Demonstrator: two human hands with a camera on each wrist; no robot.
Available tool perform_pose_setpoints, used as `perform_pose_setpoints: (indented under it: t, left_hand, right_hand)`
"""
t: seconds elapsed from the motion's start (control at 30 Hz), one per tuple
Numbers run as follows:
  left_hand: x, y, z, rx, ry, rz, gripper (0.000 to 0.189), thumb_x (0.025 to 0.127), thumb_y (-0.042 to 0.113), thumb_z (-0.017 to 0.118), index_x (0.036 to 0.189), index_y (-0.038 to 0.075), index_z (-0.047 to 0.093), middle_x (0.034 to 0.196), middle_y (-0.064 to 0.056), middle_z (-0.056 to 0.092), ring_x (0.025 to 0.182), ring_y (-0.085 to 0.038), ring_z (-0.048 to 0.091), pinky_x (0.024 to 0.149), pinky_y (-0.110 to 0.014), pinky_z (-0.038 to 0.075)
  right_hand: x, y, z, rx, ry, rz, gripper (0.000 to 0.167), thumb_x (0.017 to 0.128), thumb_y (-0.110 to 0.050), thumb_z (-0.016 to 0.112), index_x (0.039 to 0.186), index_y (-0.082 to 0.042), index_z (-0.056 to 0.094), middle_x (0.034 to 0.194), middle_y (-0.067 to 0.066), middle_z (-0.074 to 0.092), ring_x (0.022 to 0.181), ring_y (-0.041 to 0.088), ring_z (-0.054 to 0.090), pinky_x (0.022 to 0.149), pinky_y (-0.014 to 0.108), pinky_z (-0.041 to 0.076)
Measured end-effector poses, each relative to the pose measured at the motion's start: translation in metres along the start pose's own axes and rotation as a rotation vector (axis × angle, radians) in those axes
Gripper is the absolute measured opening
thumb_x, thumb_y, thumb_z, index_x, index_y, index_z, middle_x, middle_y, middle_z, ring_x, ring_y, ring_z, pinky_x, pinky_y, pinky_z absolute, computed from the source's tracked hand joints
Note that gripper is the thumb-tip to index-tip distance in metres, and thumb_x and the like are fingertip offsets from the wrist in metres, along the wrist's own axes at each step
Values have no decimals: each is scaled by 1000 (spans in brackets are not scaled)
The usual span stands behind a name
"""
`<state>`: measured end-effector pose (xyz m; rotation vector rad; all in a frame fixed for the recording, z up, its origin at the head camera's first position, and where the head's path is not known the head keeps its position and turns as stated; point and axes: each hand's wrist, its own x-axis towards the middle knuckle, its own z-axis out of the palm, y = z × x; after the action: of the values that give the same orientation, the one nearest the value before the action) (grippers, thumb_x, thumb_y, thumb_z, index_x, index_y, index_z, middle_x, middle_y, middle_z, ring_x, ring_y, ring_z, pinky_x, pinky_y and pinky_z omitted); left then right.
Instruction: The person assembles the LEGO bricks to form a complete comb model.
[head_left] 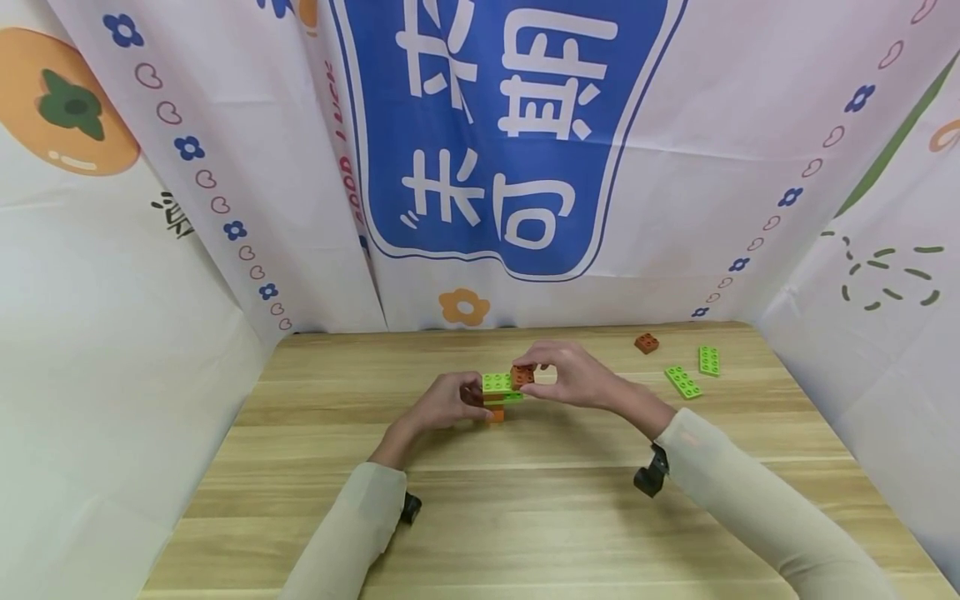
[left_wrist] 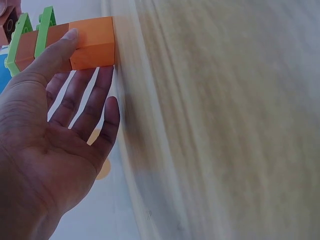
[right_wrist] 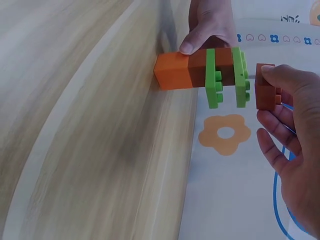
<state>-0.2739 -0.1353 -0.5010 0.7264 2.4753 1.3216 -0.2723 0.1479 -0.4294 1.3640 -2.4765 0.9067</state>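
Stack: 1 orange block, 2 brown bricks, 2 green plates. Right hand: 1 held brick. Loose: 1 brown brick, 2 o'clock of stack; 2 plates, 3 o'clock.

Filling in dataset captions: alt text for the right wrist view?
Right-hand grip pinches a brown studded plastic brick just off the studded end of a stack of orange, brown and lime-green plastic bricks held by the left-hand grip. Stack appears sideways; wood-grain tabletop at left, white cloth with orange flower print behind.
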Motion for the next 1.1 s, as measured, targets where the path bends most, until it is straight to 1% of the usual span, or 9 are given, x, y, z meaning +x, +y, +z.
perform_pose_setpoints:
  t: [0.17,0.33,0.43,0.53,0.67,0.77,0.93,1.0,1.1]
  left_hand:
    - [0,2,0,7,2,-3,21,89,9,87,101,10,71,103,-3,76,91,-15,71,82,-33,60]
    - [-1,3,0,5,2,-7,21,89,9,87,101,10,70,104,-3,76,94,-16,72,84,-34,61]
    - [-1,3,0,5,-1,-10,21,89,9,87,101,10,70,105,-3,76,94,-17,72,84,-34,61]
    - [-2,3,-1,2,-4,-11,20,89,9,86,101,10,70,105,-3,76,95,-17,73,84,-34,62]
    - [-2,3,-1,-1,-4,-4,20,89,9,86,100,10,70,105,-4,76,96,-18,73,84,-34,62]
    - [-2,3,-1,-5,-3,-2,20,89,9,87,100,10,70,103,-4,76,93,-17,73,81,-33,61]
    - [-2,2,0,-19,-2,-4,20,89,10,87,100,9,71,100,-3,76,89,-16,71,77,-32,60]
    - [-2,2,0,-19,0,0,20,89,10,87,100,9,71,100,-3,76,90,-16,71,78,-32,60]
    - [-2,2,-1,-16,2,5,20,89,11,88,100,10,71,100,-3,76,90,-16,71,79,-33,60]
  right_hand:
    - [7,-4,1,8,-7,-1,40,89,-19,88,123,-4,77,111,5,78,97,15,73,81,40,63]
    - [16,-8,3,8,-13,-13,40,89,-19,88,124,-5,77,113,5,78,98,14,73,83,36,63]
    - [20,-10,5,9,-20,-13,40,89,-20,88,124,-5,77,113,6,78,98,14,73,83,33,62]
    - [25,-10,7,17,-25,-28,39,90,-20,87,124,-4,77,113,7,78,98,15,74,83,34,63]
    - [29,-11,10,24,-34,-46,38,91,-19,86,123,-2,77,112,7,78,97,15,74,83,33,62]
    - [32,-12,11,15,-46,-45,38,91,-20,86,123,-3,77,112,7,78,98,14,74,84,30,62]
    - [35,-13,14,3,-67,-32,40,91,-20,87,125,-3,76,114,8,78,100,17,74,87,39,63]
    - [36,-14,15,8,-74,-28,40,91,-19,86,125,-2,75,115,9,78,101,20,75,87,43,63]
    - [37,-14,16,6,-86,-20,39,91,-18,86,125,-2,76,115,10,78,101,21,75,88,43,63]
